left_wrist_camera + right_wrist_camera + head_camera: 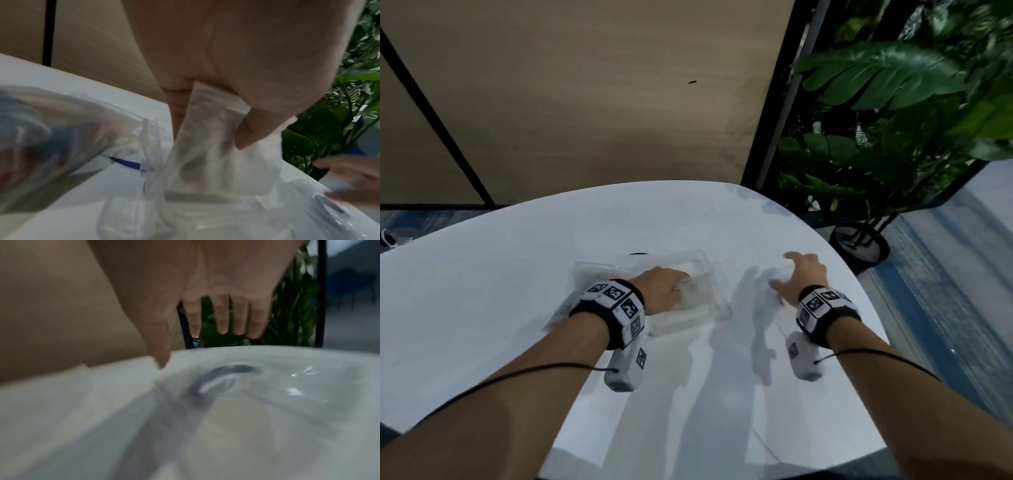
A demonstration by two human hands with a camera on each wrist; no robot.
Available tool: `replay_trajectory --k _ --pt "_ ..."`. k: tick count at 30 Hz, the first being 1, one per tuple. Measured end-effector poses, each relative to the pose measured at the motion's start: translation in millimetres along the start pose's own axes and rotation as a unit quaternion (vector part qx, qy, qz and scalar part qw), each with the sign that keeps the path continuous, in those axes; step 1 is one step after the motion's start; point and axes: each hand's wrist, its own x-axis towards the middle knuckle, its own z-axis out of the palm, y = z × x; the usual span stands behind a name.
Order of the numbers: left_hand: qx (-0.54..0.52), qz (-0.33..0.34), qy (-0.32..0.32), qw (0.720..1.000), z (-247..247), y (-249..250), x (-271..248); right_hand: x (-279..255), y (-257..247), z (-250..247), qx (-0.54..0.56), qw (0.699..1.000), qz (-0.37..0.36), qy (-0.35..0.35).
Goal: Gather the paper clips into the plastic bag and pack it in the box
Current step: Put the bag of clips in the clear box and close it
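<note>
A clear plastic box sits mid-table. My left hand reaches into it and grips the gathered top of the clear plastic bag. In the left wrist view the bag's body bulges to the left with blurred coloured contents, and a blue stripe crosses it. The box's clear walls lie below the hand. My right hand hovers to the right of the box with fingers spread and the thumb pointing down at a blurred clear sheet on the table. No single paper clip can be made out.
The white round table ends close beyond the right hand. A potted plant stands off the table's far right edge. A beige wall panel is behind. Cables run along both forearms.
</note>
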Motion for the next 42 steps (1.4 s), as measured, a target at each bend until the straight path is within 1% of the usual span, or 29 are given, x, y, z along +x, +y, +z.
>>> replay_trajectory --k 1,2,4,6,7,9,11,13,15,17,19,21,23,24,27,28,30,32,34,36,37,39,41,42 --pt "-0.003 -0.01 -0.003 1.0 2.4 0.1 5.7 4.0 20.0 6.3 -0.063 0.997 0.039 -0.037" --pt "-0.005 -0.022 -0.001 1.0 4.5 0.9 9.6 5.7 35.9 11.8 -0.088 0.991 0.073 -0.062" --pt "0.002 -0.042 0.031 0.999 7.2 -0.2 16.8 11.3 57.2 20.8 -0.065 0.986 0.117 -0.096" --pt "0.031 -0.046 0.064 0.996 9.4 -4.8 24.2 12.9 63.0 22.4 -0.056 0.985 0.115 -0.112" --pt "0.053 -0.041 0.068 0.995 11.1 -7.1 27.7 13.5 62.4 21.8 -0.062 0.986 0.114 -0.104" --pt "0.107 -0.038 0.055 0.992 16.8 -9.0 31.9 14.8 60.6 20.8 -0.068 0.987 0.126 -0.07" --pt "0.146 -0.043 0.053 0.987 22.5 -7.7 33.0 16.9 56.5 16.3 -0.044 0.989 0.141 -0.034" --pt "0.146 -0.044 0.069 0.986 22.7 -7.5 32.0 24.0 49.2 6.6 0.027 0.992 0.122 0.009" --pt "0.113 -0.05 0.098 0.987 13.9 -8.9 28.9 32.8 34.7 -9.6 0.099 0.989 0.088 0.057" --pt "0.059 -0.068 0.141 0.986 -0.1 -13.4 21.4 35.1 12.7 -26.3 0.205 0.971 0.06 0.104" --pt "0.006 -0.102 0.183 0.978 -13.4 -19.4 10.8 31.1 -12.6 -35.0 0.301 0.946 0.018 0.121" --pt "-0.043 -0.138 0.214 0.966 -22.9 -26.7 -1.1 20.1 -42.4 -33.5 0.387 0.918 -0.021 0.087" --pt "-0.09 -0.17 0.216 0.957 -27.6 -33.4 -13.9 7.6 -71.4 -22.7 0.444 0.895 -0.043 0.017" --pt "-0.111 -0.182 0.207 0.955 -28.1 -36.1 -19.6 2.7 -83.6 -14.5 0.452 0.891 -0.047 -0.019" --pt "-0.184 -0.2 0.162 0.949 -23.4 -37.6 -33.2 -9.7 -108.7 11.4 0.416 0.901 -0.03 -0.121" --pt "-0.215 -0.205 0.152 0.943 -20.9 -37.0 -35.5 -11.9 -113.1 20.2 0.402 0.904 -0.019 -0.144" --pt "-0.258 -0.214 0.156 0.929 -16.3 -36.2 -37.7 -16.4 -118.6 33.6 0.349 0.922 -0.019 -0.169" --pt "-0.276 -0.219 0.158 0.922 -13.2 -37.5 -36.5 -16.5 -119.5 43.5 0.292 0.942 -0.025 -0.165" --pt "-0.284 -0.225 0.143 0.921 -10.3 -38.4 -35.6 -14.4 -117.4 49.7 0.274 0.949 -0.017 -0.156" --pt "-0.289 -0.224 0.122 0.923 -7.1 -37.9 -35.2 -17.8 -118.0 47.8 0.244 0.962 -0.016 -0.122" --pt "-0.288 -0.223 0.113 0.924 -4.9 -37.2 -34.9 -21.1 -118.1 43.5 0.201 0.974 -0.025 -0.101" --pt "-0.286 -0.224 0.108 0.926 -0.7 -36.0 -34.3 -25.5 -115.3 36.2 0.068 0.994 -0.062 -0.064" --pt "-0.284 -0.227 0.114 0.924 1.1 -35.7 -33.6 -26.9 -110.0 34.2 -0.019 0.995 -0.088 -0.05" --pt "-0.285 -0.23 0.118 0.923 1.4 -35.9 -33.3 -28.6 -107.9 34.0 -0.04 0.993 -0.094 -0.057"
